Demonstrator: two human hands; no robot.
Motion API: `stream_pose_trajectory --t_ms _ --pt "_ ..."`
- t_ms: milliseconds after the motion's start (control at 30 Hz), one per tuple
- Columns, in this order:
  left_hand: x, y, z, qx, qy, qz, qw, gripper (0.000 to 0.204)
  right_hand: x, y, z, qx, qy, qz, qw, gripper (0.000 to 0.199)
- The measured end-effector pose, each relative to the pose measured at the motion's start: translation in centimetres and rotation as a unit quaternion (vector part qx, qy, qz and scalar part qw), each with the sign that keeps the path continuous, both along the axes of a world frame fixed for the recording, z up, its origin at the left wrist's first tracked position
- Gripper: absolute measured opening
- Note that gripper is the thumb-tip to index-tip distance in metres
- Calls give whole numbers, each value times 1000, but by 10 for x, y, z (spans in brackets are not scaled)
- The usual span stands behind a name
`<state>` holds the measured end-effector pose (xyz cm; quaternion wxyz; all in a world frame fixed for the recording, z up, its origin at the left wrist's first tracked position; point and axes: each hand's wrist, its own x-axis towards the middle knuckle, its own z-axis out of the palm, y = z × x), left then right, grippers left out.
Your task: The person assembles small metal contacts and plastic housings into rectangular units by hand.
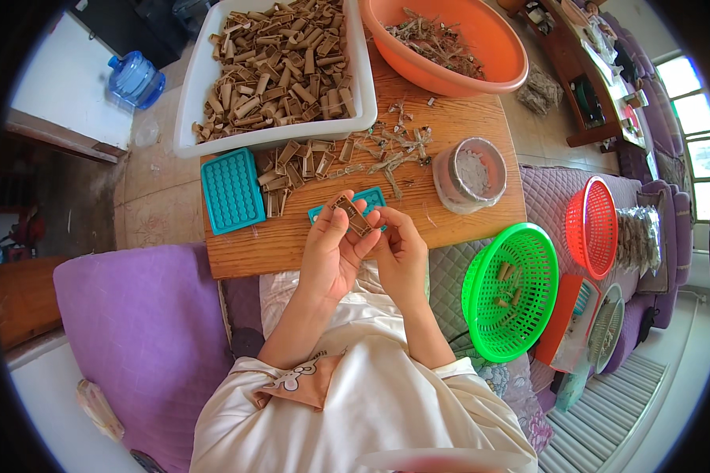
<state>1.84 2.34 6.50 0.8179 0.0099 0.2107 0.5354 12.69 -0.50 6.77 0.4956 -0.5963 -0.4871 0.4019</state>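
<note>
Between the fingertips of my left hand (pixel 323 256) is a small brown trough-shaped piece (pixel 353 217) with dark markings, held tilted above the table's near edge. My right hand (pixel 401 256) is closed, thumb and forefinger pinched at the piece's right end; whatever those fingertips hold is too small to make out. Just behind my hands lies a teal tray (pixel 373 197), partly covered by them. Similar brown pieces (pixel 297 169) sit in a loose heap beyond it, beside tangled pale strings with small bits (pixel 398 158). A second teal tray (pixel 233 191) with rows of round cells lies at the left.
A white bin (pixel 183 118) full of brown pieces and an orange basin (pixel 493 85) of stringy bundles stand at the wooden table's (pixel 276 256) far side. A tub of whitish material (pixel 447 193) is at right. Green (pixel 546 315) and red baskets (pixel 603 256) rest on the sofa.
</note>
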Motion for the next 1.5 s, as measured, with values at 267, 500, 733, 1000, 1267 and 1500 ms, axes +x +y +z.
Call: stream_pose_trajectory --t_ms 267,500,733,1000,1267,1500 --pt "5 -1 -3 24 87 1 996 30 5 7 -3 -6 36 -8 999 37" --pt "16 -12 -9 119 231 13 965 31 3 9 -6 -4 137 -15 990 34" --pt "19 -18 -10 188 350 -6 918 25 5 7 -9 -24 63 -22 998 26" --pt "-19 -7 -18 155 265 -37 951 33 26 13 -24 -50 191 114 974 27" --pt "-60 -1 -38 64 309 -47 948 36 43 25 -64 -41 -243 63 967 23" --pt "-58 1 -36 75 288 -87 951 42 37 21 -65 50 -435 148 887 21"
